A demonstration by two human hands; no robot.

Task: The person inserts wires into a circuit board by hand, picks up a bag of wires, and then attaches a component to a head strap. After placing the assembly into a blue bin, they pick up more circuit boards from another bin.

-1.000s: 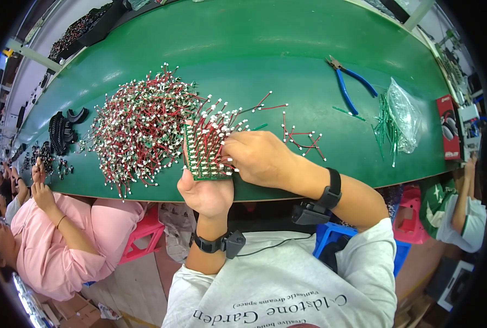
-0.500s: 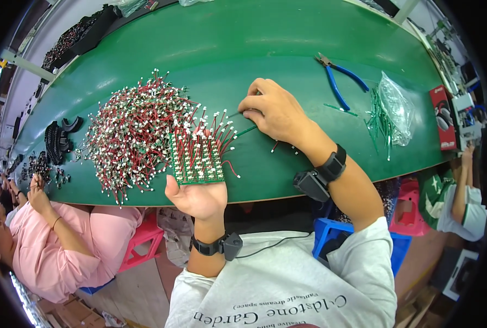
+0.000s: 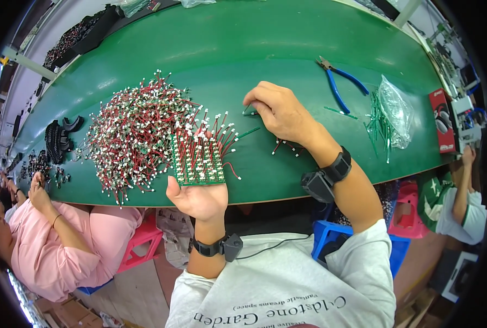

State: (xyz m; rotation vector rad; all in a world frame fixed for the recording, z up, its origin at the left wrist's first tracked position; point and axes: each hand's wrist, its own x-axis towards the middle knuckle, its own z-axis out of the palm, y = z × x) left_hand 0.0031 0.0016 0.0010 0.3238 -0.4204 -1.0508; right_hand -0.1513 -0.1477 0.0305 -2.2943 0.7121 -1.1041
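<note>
Green tabletop; wire heap beside board

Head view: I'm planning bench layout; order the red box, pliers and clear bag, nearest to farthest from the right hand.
1. Pliers, up and right of the right hand
2. Clear bag, farther right
3. Red box, right of the bag

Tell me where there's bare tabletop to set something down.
Free: green tabletop beyond the wire pile and right hand, left of the pliers; a smaller patch between the right wristband and the green strips. Crowded: from the pile to the board on the left hand.
</note>
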